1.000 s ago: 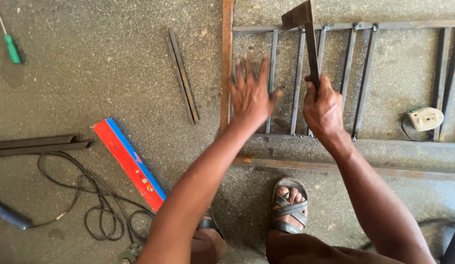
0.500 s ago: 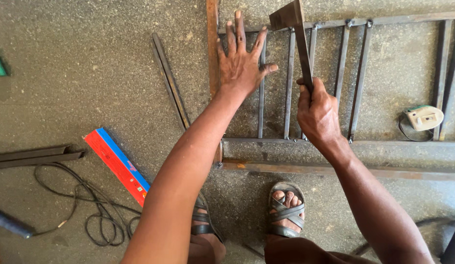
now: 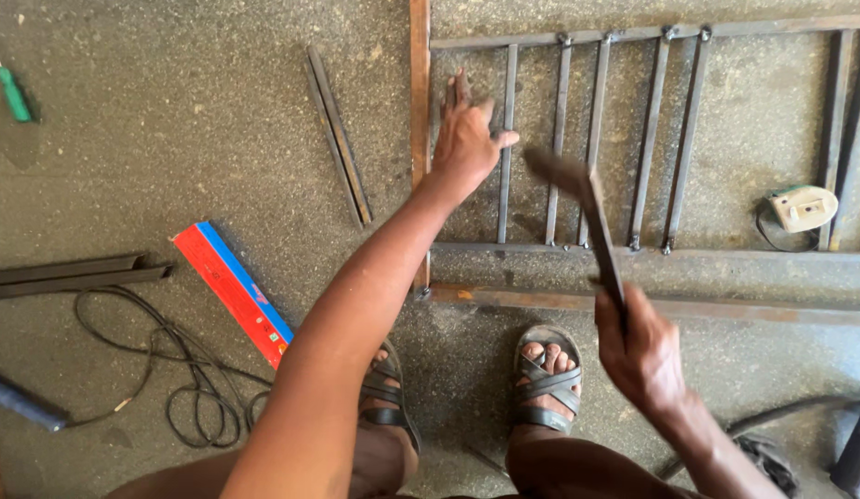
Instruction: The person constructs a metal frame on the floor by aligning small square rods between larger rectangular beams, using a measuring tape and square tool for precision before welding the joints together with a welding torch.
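Note:
A welded metal grille (image 3: 652,139) of rusty bars lies flat on the concrete floor. My left hand (image 3: 465,139) rests palm down on its left end, fingers spread beside a vertical bar. My right hand (image 3: 640,356) is raised above the grille's near rail and grips the handle of a hammer (image 3: 582,203), whose blurred head points towards the bars. My two sandalled feet (image 3: 545,379) stand just below the rail.
Two loose metal strips (image 3: 339,134) lie left of the grille. A red and blue box (image 3: 234,291), black cable (image 3: 171,379), dark angle bars (image 3: 74,273) and a green-handled screwdriver (image 3: 12,92) lie on the left. A tape measure (image 3: 801,208) sits at the right.
My right hand has drawn back towards me with the hammer, away from the bars. My left hand has stayed planted on the grille while the view shifted.

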